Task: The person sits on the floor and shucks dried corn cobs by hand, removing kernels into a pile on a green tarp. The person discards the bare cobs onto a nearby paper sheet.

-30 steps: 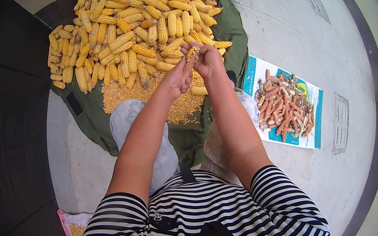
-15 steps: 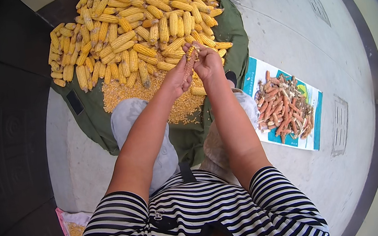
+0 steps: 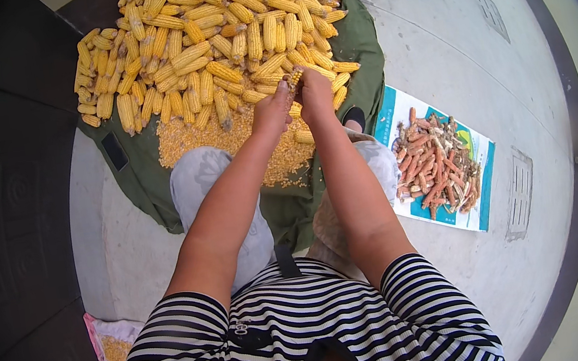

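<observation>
Between my two hands is a corn cob (image 3: 295, 76), mostly stripped, with some yellow kernels showing at its far end. My left hand (image 3: 271, 114) is closed round its lower part. My right hand (image 3: 315, 93) is closed against its upper end, hiding much of that side. Just beyond lies a big heap of yellow ears of corn (image 3: 211, 44). Loose kernels (image 3: 198, 140) are spread below the heap, under and left of my hands. Everything there rests on a dark green cloth (image 3: 151, 196).
To the right, a white and teal sack (image 3: 403, 101) lies flat, bearing a pile of bare reddish cobs (image 3: 438, 167). A dark phone-like slab (image 3: 115, 152) is on the cloth's left edge. At lower left sits a pinkish-white bag (image 3: 101, 340) with kernels. My knees flank the cloth.
My right hand has turned over the cob's upper end, covering more of it. The cob shows less than before. The heap and the sack look the same.
</observation>
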{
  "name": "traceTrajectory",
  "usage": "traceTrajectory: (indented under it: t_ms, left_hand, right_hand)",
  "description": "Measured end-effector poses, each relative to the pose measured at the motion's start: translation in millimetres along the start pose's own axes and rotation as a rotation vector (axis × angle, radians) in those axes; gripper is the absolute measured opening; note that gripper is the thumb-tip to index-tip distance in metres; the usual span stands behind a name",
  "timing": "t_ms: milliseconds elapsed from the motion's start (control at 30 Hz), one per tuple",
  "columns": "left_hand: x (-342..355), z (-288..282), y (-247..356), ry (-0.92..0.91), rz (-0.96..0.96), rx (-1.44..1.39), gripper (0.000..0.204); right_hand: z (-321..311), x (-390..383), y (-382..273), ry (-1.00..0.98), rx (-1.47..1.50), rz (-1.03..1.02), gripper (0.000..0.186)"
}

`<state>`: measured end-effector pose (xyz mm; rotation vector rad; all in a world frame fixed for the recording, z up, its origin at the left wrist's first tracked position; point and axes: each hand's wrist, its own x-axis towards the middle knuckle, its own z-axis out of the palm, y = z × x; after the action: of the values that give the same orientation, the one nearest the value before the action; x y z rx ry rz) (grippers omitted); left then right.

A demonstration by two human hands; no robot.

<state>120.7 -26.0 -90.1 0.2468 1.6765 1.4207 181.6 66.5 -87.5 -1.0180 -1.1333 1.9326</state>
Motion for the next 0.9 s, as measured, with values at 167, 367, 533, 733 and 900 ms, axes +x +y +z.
traceTrajectory:
  t_ms: [167, 367, 533, 733, 900]
  left_hand:
    - [4.6, 4.9, 3.3, 0.032, 0.015, 0.184, 0.066]
    - [-1.3, -1.9, 6.8, 0.078, 0.053, 0.274, 0.069]
    - [-3.5, 1.1, 11.5, 0.059, 0.055, 0.314, 0.068]
    - [-1.1, -4.3, 7.5, 0.065, 0.075, 0.285, 0.068]
    - [3.7, -3.5, 0.1, 0.079, 0.112, 0.369, 0.067]
  right_hand:
    - [-16.1, 35.9, 53.8, -0.03, 0.011, -0.367, 0.023]
    - [-2.0, 6.1, 15.0, -0.131, 0.106, -0.116, 0.04]
    - [-8.1, 13.3, 23.7, -0.119, -0.053, -0.298, 0.04]
    - [9.2, -5.8, -1.4, -0.098, 0.396, 0.005, 0.033]
    - [9.2, -3.5, 0.1, -0.043, 0.33, 0.011, 0.037]
